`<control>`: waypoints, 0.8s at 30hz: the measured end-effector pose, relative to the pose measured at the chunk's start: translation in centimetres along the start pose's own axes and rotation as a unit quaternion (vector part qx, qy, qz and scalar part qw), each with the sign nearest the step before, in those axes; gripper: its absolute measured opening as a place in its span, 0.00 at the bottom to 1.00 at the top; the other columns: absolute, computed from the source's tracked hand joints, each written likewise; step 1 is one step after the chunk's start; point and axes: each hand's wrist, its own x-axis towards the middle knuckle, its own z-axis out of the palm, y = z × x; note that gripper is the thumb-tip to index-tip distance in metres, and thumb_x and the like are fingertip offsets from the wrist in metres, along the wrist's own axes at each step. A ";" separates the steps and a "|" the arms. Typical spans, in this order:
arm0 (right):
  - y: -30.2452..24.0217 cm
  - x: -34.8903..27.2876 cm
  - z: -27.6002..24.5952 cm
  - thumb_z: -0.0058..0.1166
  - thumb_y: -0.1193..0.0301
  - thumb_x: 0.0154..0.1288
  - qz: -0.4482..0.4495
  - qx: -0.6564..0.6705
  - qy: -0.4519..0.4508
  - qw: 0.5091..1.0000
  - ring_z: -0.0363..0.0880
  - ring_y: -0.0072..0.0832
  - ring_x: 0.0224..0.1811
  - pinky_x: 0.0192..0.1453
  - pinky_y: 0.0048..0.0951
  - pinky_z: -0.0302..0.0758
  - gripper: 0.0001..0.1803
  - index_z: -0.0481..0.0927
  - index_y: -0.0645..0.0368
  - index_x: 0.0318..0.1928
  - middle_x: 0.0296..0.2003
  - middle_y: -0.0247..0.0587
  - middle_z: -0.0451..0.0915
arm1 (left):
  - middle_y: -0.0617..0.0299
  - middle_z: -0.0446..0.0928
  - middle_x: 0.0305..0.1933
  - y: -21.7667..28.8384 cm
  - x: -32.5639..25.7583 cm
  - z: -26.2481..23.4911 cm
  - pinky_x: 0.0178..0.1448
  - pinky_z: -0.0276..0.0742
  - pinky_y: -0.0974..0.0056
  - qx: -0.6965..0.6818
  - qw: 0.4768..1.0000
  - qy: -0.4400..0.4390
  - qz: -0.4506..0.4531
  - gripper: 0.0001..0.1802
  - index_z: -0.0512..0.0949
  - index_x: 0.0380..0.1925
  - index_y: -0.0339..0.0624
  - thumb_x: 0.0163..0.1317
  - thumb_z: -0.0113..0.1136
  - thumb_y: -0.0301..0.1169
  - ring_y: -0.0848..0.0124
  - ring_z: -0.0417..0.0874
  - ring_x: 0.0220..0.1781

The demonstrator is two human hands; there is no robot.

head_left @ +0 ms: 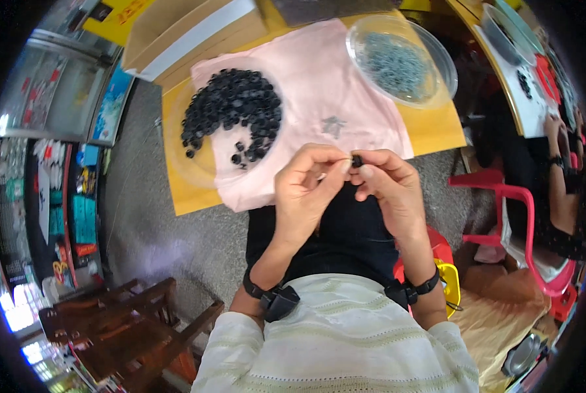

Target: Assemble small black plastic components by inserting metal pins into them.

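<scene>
My right hand [392, 185] pinches a small black round part [356, 161] between thumb and fingertips, just above the table's front edge. The fingertips of my left hand [311, 188] are pressed together against its left side; whatever they grip is too small to make out. Many black parts of a similar look fill a clear round tray [209, 165] at the left. A little heap of thin grey pieces [333, 125] lies on the pink cloth [309, 72] just beyond my hands. At the back right, a clear round tub [353, 47] holds many small grey metal pieces.
The cloth covers much of a yellow table [183, 196]. A cardboard box [195, 36] stands at the back left. To the right are a pink chair [532, 229] and another person's arm [561, 183] at a white table. A dark wooden chair [119, 327] is at the lower left.
</scene>
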 end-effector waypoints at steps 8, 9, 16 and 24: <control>0.8 1.1 -0.2 0.57 0.74 0.63 0.105 0.053 -0.030 0.993 0.79 0.18 0.35 0.34 0.17 0.78 0.12 0.79 0.64 0.47 0.35 0.38 0.81 | 0.60 0.77 0.40 -0.4 -0.4 -1.6 0.47 0.76 0.72 0.072 0.996 -0.002 0.043 0.04 0.76 0.37 0.32 0.63 0.56 0.20 0.75 0.80 0.40; 1.0 1.3 -0.3 0.57 0.73 0.63 0.121 0.057 -0.040 0.990 0.79 0.17 0.35 0.33 0.17 0.78 0.12 0.79 0.64 0.46 0.35 0.38 0.81 | 0.60 0.77 0.40 -0.3 -0.5 -1.8 0.47 0.76 0.72 0.074 0.996 0.000 0.044 0.04 0.76 0.37 0.32 0.63 0.56 0.20 0.75 0.80 0.40; 0.6 1.3 -0.1 0.58 0.73 0.61 0.100 -0.010 -0.029 0.995 0.78 0.18 0.35 0.32 0.18 0.78 0.12 0.79 0.64 0.45 0.35 0.37 0.81 | 0.63 0.78 0.41 2.5 -0.6 -5.7 0.46 0.74 0.73 0.311 0.947 0.053 0.067 0.08 0.81 0.39 0.37 0.59 0.59 0.20 0.77 0.78 0.41; 0.5 1.4 0.8 0.58 0.77 0.60 0.006 -0.090 -0.011 0.996 0.77 0.17 0.34 0.33 0.18 0.78 0.12 0.79 0.65 0.45 0.35 0.36 0.80 | 0.55 0.77 0.33 4.6 0.5 -13.0 0.34 0.75 0.67 0.547 0.827 0.131 -0.007 0.13 0.79 0.38 0.33 0.49 0.65 0.20 0.69 0.79 0.30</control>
